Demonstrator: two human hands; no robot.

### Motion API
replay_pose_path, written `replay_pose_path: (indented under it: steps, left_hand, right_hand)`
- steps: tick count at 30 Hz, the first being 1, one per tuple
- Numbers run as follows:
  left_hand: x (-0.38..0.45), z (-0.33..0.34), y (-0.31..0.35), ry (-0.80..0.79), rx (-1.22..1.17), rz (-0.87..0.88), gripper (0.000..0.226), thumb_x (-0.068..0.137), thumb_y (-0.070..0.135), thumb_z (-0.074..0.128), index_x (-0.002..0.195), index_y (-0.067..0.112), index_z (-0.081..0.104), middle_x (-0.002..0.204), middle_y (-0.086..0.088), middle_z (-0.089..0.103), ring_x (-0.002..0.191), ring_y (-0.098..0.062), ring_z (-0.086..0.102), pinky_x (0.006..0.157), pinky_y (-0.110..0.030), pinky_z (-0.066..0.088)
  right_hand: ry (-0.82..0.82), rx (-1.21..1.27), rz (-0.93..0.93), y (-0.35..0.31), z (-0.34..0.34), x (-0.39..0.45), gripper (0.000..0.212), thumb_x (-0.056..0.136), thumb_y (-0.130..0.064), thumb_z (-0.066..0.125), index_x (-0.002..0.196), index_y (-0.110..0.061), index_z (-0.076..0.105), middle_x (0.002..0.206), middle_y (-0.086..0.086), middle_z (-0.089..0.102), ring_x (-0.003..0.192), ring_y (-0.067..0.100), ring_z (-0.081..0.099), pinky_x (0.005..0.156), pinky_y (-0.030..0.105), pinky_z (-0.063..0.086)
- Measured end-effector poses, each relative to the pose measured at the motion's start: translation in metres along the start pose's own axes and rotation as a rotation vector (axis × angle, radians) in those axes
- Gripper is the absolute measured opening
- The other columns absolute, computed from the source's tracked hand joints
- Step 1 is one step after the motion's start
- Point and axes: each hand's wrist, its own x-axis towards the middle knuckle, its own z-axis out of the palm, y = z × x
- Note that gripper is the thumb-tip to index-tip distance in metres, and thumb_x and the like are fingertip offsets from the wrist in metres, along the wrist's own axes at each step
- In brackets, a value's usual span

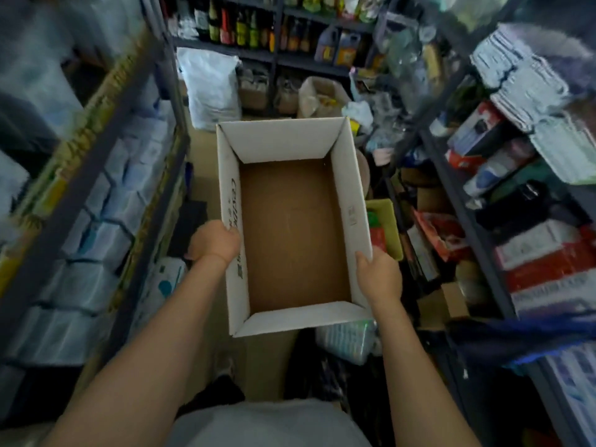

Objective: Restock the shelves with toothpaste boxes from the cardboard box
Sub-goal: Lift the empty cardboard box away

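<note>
Both grips clamp the cardboard box (293,227), the left hand (215,241) curled over its left wall and the right hand (380,279) over its right wall, holding it up, open-topped, in the aisle between the left shelves (96,175) and right shelves (477,201), bottles (238,27) beyond.

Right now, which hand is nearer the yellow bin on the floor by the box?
Right. The right hand grips the cardboard box wall right beside the yellow bin; the left hand grips the opposite wall, the box's width away.
</note>
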Motion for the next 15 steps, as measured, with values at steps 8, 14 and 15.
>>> replay_pose_path:
  steps: [8, 14, 15]
  left_hand:
    - [0.145, -0.011, 0.108, -0.28, -0.013, 0.141, 0.024, 0.096, 0.03, 0.056, 0.117, 0.021, 0.062, 0.111, -0.004, 0.065, 0.088, -0.022, 0.059, 0.075, -0.03, 0.049]
    - [0.277, 0.036, 0.201, -0.518, 0.161, 0.047, 0.024, 0.092, 0.03, 0.058, 0.109, 0.013, 0.059, 0.103, -0.007, 0.066, 0.08, -0.024, 0.069, 0.068, -0.035, 0.061]
    - [0.302, 0.043, 0.221, -0.546, 0.159, -0.008, 0.025, 0.092, 0.027, 0.058, 0.108, 0.009, 0.055, 0.097, -0.009, 0.066, 0.074, -0.026, 0.071, 0.067, -0.037, 0.062]
  right_hand:
    - [0.039, -0.02, 0.173, -0.089, 0.023, 0.183, 0.03, 0.097, -0.032, 0.052, 0.114, -0.012, 0.067, 0.105, 0.014, 0.069, 0.094, 0.036, 0.065, 0.078, 0.042, 0.056]
    - [0.045, -0.095, 0.255, -0.127, 0.055, 0.372, 0.034, 0.1, -0.03, 0.05, 0.118, -0.006, 0.065, 0.11, 0.018, 0.067, 0.096, 0.037, 0.064, 0.066, 0.033, 0.046]
    - [0.037, -0.083, 0.258, -0.136, 0.062, 0.406, 0.034, 0.1, -0.029, 0.05, 0.12, -0.006, 0.064, 0.113, 0.019, 0.066, 0.099, 0.037, 0.064, 0.067, 0.033, 0.045]
